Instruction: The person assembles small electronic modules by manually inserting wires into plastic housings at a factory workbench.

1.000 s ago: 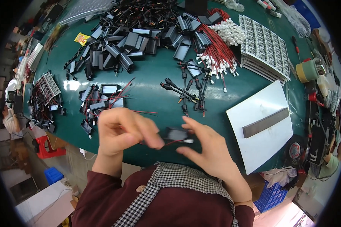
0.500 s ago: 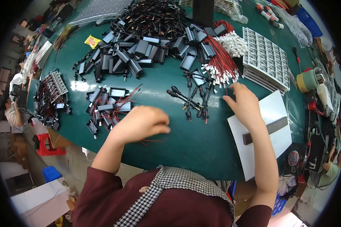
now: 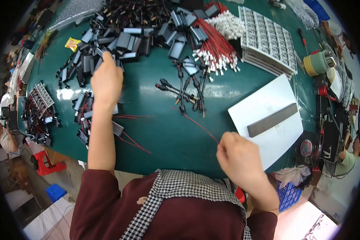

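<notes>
My right hand (image 3: pixel 239 155), low at the right near the white board, is closed on a thin red wire (image 3: pixel 202 127). The wire stretches up and left over the green table toward a small group of black cable connectors (image 3: pixel 188 89). My left hand (image 3: pixel 107 80) reaches out over the front of a heap of black rectangular housings (image 3: pixel 126 42). Its fingers are apart at the housings, and the fingertips are partly hidden. Below that wrist lies a smaller group of housings with red wires (image 3: pixel 84 114), partly covered by my forearm.
A bundle of red wires with white plugs (image 3: pixel 218 52) lies beside stacked white panels (image 3: pixel 268 44). The white board (image 3: pixel 268 116) carries a dark bar (image 3: pixel 273 120). A tape roll (image 3: pixel 318 64) stands at right; wired panels (image 3: pixel 40 100) lie far left.
My left hand has moved up and left to the heap of housings. My right hand has drawn back toward me from the wire bundle, with a red wire now in it. The view has shifted.
</notes>
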### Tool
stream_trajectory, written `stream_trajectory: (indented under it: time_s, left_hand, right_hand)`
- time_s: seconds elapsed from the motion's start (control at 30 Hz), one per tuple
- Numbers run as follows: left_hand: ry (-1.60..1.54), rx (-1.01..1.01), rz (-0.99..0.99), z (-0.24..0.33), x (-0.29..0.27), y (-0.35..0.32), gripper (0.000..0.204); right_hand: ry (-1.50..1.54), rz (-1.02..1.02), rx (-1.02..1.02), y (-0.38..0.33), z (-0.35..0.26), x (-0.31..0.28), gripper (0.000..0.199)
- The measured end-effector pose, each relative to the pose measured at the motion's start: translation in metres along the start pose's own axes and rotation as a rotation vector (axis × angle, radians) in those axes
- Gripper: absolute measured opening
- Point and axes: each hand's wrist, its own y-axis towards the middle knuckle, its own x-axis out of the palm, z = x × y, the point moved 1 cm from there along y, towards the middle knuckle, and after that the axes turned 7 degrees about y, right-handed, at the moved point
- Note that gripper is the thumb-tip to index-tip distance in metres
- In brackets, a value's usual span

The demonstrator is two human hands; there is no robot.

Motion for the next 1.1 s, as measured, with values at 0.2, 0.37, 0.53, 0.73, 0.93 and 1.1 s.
stream_trajectory:
  time_s: [0.2, 0.37, 0.53, 0.73, 0.93, 1.1]
  left_hand:
    - [-0.89, 0.082, -0.273, 0.005, -0.042, -0.029, 0.033]
    - [-1.624, -0.059, -0.923, 0.044, -0.027, -0.077, 0.03]
    - [-1.929, -0.169, -1.112, 0.06, -0.017, -0.092, 0.032]
    - [-2.013, -0.115, -1.156, 0.064, -0.009, -0.099, 0.026]
    - [-1.925, -0.061, -1.134, 0.071, -0.01, -0.105, 0.031]
    - [-1.512, 0.323, -0.773, 0.076, -0.02, -0.108, 0.04]
  right_hand:
    - [-0.163, 0.027, 0.032, -0.015, 0.011, 0.039, 0.022]
    - [-0.11, 0.19, -0.069, 0.023, -0.004, 0.078, 0.021]
    - [0.009, 0.257, -0.176, 0.027, 0.004, 0.092, 0.014]
    - [1.043, 0.151, 0.332, 0.011, 0.012, 0.053, 0.008]
    - [0.967, 0.323, 0.172, 0.012, -0.001, 0.025, 0.011]
    - [0.901, 0.425, 0.065, 0.014, 0.006, 0.031, 0.007]
